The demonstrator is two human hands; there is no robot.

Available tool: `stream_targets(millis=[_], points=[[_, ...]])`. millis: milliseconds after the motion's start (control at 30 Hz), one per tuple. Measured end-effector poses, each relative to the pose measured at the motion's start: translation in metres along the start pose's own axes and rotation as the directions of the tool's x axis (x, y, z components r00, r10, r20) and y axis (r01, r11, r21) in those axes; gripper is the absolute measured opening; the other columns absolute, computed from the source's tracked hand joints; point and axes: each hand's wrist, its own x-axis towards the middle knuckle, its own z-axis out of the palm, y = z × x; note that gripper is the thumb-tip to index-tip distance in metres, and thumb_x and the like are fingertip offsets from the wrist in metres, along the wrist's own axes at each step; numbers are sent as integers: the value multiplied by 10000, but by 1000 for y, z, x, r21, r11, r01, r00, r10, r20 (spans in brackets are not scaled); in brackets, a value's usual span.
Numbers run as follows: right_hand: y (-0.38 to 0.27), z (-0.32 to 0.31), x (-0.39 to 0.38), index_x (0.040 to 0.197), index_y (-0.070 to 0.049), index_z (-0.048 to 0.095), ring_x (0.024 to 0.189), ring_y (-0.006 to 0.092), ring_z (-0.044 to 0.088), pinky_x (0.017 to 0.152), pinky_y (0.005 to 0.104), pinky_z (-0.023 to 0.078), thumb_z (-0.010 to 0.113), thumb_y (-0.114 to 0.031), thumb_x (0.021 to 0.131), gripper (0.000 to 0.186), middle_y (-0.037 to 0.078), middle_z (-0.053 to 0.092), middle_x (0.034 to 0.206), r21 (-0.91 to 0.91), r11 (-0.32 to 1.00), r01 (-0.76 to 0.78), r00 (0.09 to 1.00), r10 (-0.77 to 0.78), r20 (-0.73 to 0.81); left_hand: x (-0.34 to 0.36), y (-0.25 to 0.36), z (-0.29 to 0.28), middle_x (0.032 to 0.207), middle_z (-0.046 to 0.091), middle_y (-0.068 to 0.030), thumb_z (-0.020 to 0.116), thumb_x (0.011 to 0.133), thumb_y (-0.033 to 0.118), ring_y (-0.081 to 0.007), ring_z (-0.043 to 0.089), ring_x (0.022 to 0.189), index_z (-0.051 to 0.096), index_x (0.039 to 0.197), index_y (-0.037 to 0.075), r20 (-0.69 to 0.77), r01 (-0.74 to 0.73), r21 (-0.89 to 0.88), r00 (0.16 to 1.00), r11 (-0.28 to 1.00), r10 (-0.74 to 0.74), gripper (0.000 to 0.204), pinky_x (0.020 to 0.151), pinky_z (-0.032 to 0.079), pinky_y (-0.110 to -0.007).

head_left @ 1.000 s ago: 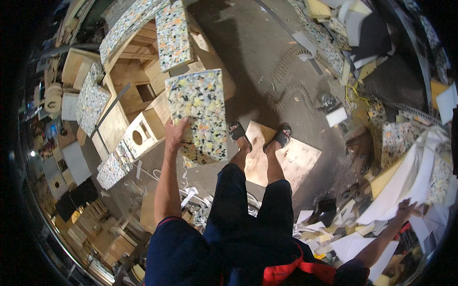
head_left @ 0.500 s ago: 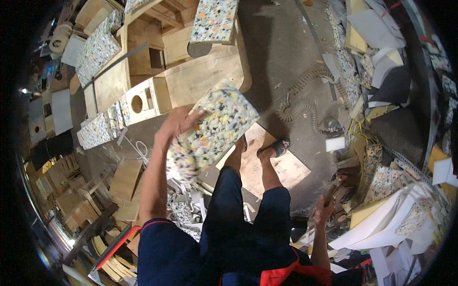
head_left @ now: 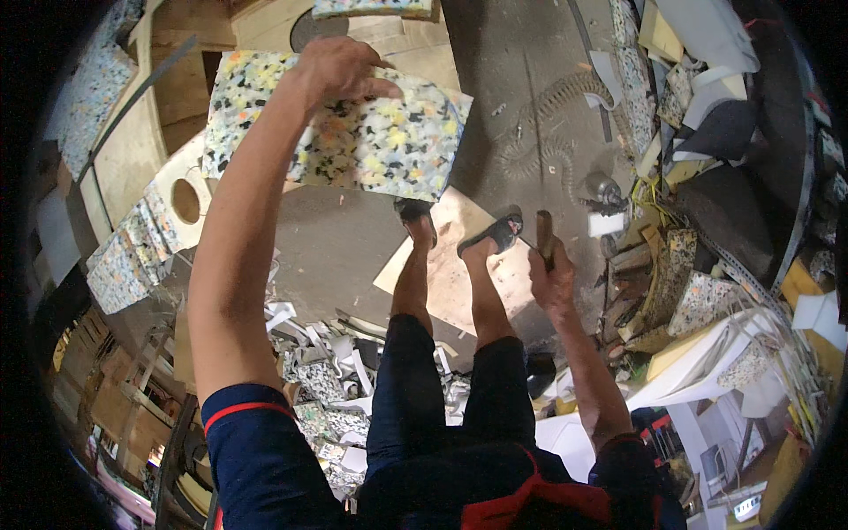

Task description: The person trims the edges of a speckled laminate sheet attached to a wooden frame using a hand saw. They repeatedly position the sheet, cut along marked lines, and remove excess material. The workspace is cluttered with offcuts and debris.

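Note:
My left hand [head_left: 340,71] is at the far edge of a speckled foam sheet [head_left: 380,146], multicoloured in white, yellow, orange and black. Thumb and fingers are closed on that edge, though some fingertips are hidden. The sheet covers part of a wooden frame [head_left: 256,22]; whether it rests on the wood or hangs just above, I cannot tell. My right hand [head_left: 555,281] is wrapped round a brown, wooden-looking tool [head_left: 545,238] that points upward, right of my feet. Its working end is not clear enough to name.
Under my feet lies a wooden board [head_left: 433,256]. A coiled hose [head_left: 574,93] is on the floor ahead to the right, near a small white block [head_left: 608,223]. Foam scraps [head_left: 327,389] are heaped near my left leg. Foam and sheet offcuts [head_left: 724,141] pile up along the right.
My left hand has carried the foam sheet forward and turned it flatter, over the frame's near side. My right hand has come forward and inward from the lower right, with the brown tool.

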Motion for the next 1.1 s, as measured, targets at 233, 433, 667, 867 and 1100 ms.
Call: stream_targets(millis=[233,433,667,867,1100], points=[[-19,28,34,1466,37,410,1113,466,655,857,453,572,576,-137,987,536,328,619,1249,-132,978,162,983,-148,104,19,-37,54,866,708,-140,642,853,690,-331,659,921,747,1089,65,-425,-140,79,891,987,161,676,889,444,-446],[9,27,45,1545,3,324,972,455,670,762,473,566,575,-105,973,634,292,626,1179,-208,902,377,925,-357,128,14,-12,41,976,718,-150,655,866,656,-332,657,998,762,1058,68,-530,-153,92,829,984,179,628,985,434,-445],[39,18,49,1586,-125,314,848,422,658,657,471,554,571,-105,971,667,250,636,1072,-202,856,476,879,-455,147,-10,50,75,1339,603,-163,702,917,362,-345,536,1282,627,1297,103,-648,201,265,761,943,20,466,1073,366,-550],[50,14,44,1602,-176,291,814,414,661,646,463,571,561,-107,982,680,225,633,1081,-228,843,488,870,-449,202,-7,115,173,1562,454,-68,592,1010,212,-298,353,1489,516,1453,145,-769,26,-161,623,987,-142,455,1207,247,-569],[58,15,38,1596,-145,296,819,366,659,659,442,561,545,-101,994,653,208,626,1050,-272,832,484,874,-442,203,-3,119,186,1559,465,14,654,961,163,-269,385,1475,537,1447,260,-757,7,-104,648,995,-84,509,1186,240,-650]])
